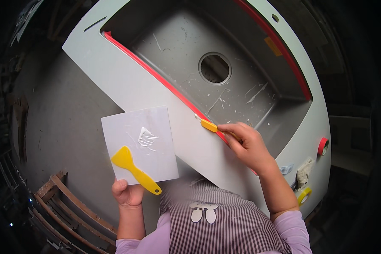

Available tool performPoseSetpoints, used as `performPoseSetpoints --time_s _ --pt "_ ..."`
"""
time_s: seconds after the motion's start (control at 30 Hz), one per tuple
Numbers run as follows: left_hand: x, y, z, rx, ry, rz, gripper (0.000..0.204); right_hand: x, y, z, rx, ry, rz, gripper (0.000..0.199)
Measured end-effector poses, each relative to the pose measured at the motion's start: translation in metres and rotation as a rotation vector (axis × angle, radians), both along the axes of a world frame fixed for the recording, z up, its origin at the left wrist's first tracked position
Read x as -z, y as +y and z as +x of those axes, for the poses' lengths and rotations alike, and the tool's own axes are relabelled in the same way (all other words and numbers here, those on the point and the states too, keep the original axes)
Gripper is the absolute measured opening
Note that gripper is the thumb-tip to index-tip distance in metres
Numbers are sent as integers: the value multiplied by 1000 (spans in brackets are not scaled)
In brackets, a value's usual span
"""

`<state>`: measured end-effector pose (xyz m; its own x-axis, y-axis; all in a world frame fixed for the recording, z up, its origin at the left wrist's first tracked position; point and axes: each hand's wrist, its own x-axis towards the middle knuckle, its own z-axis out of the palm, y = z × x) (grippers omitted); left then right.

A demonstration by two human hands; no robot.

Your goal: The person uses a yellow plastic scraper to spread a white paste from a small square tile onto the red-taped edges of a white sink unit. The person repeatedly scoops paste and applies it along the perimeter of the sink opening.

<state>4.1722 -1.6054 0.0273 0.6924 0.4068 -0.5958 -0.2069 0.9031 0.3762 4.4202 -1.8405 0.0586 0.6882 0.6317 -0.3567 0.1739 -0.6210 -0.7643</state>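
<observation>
And the right hand (246, 144) pinches the slim yellow tool (209, 125), probably light, stiff, best held by its handle, beside the basin (178, 55)'s near edge, as the left hand (129, 195) clasps the white board (158, 163) low down!

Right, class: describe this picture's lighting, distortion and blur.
Head view: bright on the counter and board, nearly black at the corners; the counter's right edge bows outward, fisheye-fashion; the sink darkens at its upper left; the right hand looks sharp; a soft blur sits by the apron.
</observation>
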Motion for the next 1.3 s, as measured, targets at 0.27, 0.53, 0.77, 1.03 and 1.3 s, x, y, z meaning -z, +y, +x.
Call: performPoseSetpoints --time_s 0.27,0.53,0.77,1.03,1.3 --pt "1 0 -4 17 -23 9 75 -16 20 2 8 -98 30 25" --pt "1 -1 -5 15 -43 8 74 -8 14 -1 -20 -127 -31 25" --pt "2 -2 -4 23 -50 1 75 -20 13 0 -15 -129 -12 27" --pt "1 -2 -5 19 -50 5 74 -3 28 -2 11 -134 53 23" --pt "1 -2 -3 18 -104 -11 72 -14 6 -3 -24 -127 -28 28"
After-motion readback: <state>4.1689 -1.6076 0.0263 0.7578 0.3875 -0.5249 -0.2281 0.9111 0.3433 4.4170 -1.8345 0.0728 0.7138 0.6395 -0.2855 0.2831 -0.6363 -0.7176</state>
